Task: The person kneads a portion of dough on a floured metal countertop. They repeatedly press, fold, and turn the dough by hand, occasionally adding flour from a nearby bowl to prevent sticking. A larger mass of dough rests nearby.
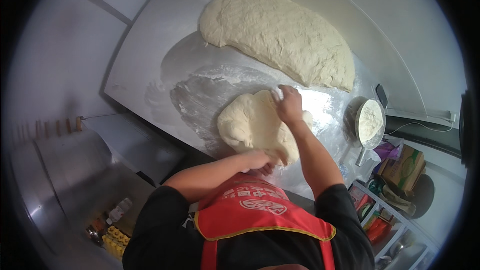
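Note:
A smaller piece of dough [258, 127] lies on the floured metal worktop [138, 71] in front of me, folded and uneven, with a hollow in its middle. My right hand [289, 105] reaches across it, fingers curled on its far right edge. At the near edge, close to the apron, my left hand [258, 161] touches the dough with bent fingers. Whether those left fingers grip any of it is hidden. Beyond both hands rests a much larger, long slab of dough [277, 37].
A bowl of flour [370, 120] with a handled metal scoop [361, 156] sits at the right, beside a dark phone-like object [381, 95]. Below it are a cardboard box [405, 167] and a shelf rack [393, 213]. Yellow egg trays [115, 240] stand low at left.

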A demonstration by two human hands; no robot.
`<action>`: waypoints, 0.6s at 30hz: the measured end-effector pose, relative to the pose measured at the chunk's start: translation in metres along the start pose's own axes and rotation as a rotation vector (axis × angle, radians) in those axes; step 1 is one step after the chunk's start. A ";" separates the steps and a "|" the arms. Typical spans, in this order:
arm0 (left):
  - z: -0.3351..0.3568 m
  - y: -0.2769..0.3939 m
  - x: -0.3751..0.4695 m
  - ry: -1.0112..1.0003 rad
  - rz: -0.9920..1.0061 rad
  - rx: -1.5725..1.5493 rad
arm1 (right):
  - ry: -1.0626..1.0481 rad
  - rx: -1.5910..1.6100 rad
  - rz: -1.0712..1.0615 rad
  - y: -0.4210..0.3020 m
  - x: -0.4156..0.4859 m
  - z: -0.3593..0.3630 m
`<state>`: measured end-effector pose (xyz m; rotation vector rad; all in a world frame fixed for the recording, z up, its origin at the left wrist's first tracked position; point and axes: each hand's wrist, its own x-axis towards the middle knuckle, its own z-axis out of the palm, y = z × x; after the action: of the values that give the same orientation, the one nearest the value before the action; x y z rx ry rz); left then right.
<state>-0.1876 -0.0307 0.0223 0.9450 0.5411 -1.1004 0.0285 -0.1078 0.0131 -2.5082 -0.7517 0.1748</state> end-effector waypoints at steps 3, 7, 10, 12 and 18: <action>-0.053 -0.007 -0.048 0.209 0.153 -0.210 | 0.076 -0.086 -0.094 -0.012 -0.011 0.067; -0.106 -0.039 -0.125 0.494 0.397 -0.428 | 0.065 -0.130 -0.153 -0.004 -0.004 0.080; -0.128 -0.036 -0.129 0.742 0.461 -0.563 | -0.056 -0.151 -0.069 -0.002 0.040 0.084; -0.136 -0.018 -0.110 0.832 0.491 -0.545 | -0.155 -0.200 -0.024 0.003 0.067 0.087; -0.163 0.129 -0.005 1.019 0.966 0.187 | -0.316 0.266 -0.010 -0.050 0.021 0.045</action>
<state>-0.0587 0.1295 -0.0103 1.6751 0.6644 0.2736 0.0109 -0.0408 0.0004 -2.2481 -0.8038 0.6370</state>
